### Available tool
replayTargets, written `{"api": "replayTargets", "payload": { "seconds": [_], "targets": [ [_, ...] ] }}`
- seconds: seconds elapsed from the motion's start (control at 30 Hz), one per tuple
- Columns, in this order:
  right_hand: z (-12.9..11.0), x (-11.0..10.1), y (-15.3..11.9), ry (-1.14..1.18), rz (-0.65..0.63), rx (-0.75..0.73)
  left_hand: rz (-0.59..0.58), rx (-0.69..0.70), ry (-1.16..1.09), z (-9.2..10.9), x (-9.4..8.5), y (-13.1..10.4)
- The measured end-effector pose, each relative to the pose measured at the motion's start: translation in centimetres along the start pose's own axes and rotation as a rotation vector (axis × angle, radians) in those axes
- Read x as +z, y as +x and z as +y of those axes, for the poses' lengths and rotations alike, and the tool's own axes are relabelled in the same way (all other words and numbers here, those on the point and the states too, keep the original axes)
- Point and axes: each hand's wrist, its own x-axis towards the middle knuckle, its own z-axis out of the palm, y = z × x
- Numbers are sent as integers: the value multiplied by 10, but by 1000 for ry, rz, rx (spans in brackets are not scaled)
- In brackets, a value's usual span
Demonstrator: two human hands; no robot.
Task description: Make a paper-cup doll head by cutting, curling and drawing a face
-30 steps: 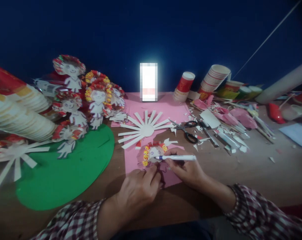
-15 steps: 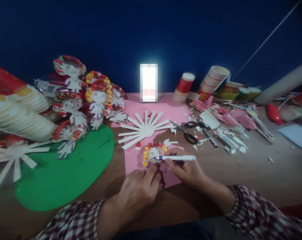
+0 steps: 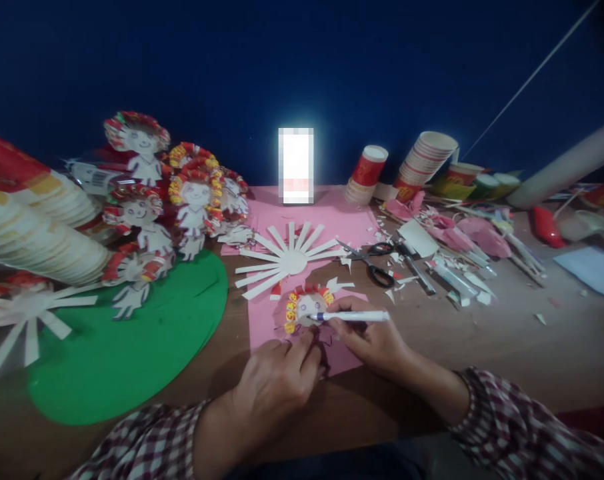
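A round paper doll face point(image 3: 309, 305), edged with curled red and yellow paper strips, rests on pink paper point(image 3: 257, 337). It has two drawn eyes. My right hand point(image 3: 372, 333) is closed around a white marker point(image 3: 365, 316) with a blue end, its tip at the lower part of the face. With bent fingers, my left hand point(image 3: 282, 370) presses on the paper doll's lower edge and holds it there; the fingertips are partly hidden. Just behind the doll lies a white disc with radiating strips point(image 3: 295, 263). Black-handled scissors point(image 3: 377, 263) lie to its right.
Several finished-looking paper dolls point(image 3: 195, 193) stand at the left, by stacked paper cups point(image 3: 37, 230) and a green sheet point(image 3: 132, 360). More cups point(image 3: 425, 163) stand at the back right. Pink and white scraps point(image 3: 452, 233) litter the right side. A bright blurred screen point(image 3: 296, 163) stands behind.
The marker and my right hand have shifted very slightly, with the tip still at the face. My left hand stays on the doll. The whole view has moved a little.
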Motion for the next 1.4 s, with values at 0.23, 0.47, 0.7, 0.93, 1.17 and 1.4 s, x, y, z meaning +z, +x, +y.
{"api": "replayTargets", "payload": {
  "seconds": [0.23, 0.47, 0.7, 0.93, 1.17, 1.4],
  "targets": [
    [-3, -1, 1, -3, 6, -9, 4, -10, -5, 0, 0, -1],
    [-7, -2, 2, 11, 18, -14, 2, -9, -2, 1, 1, -2],
    [-8, -1, 2, 30, 19, -9, 31, -4, -5, 0, 3, -2],
    [-6, -2, 2, 26, 8, -4, 50, -2, 17, 0, 3, -2],
    [-6, 0, 1, 39, 27, -14, 22, -10, -1, 0, 5, -4],
    [-4, 0, 1, 34, 24, -5, 18, -4, 20, 0, 5, -4]
  ]
}}
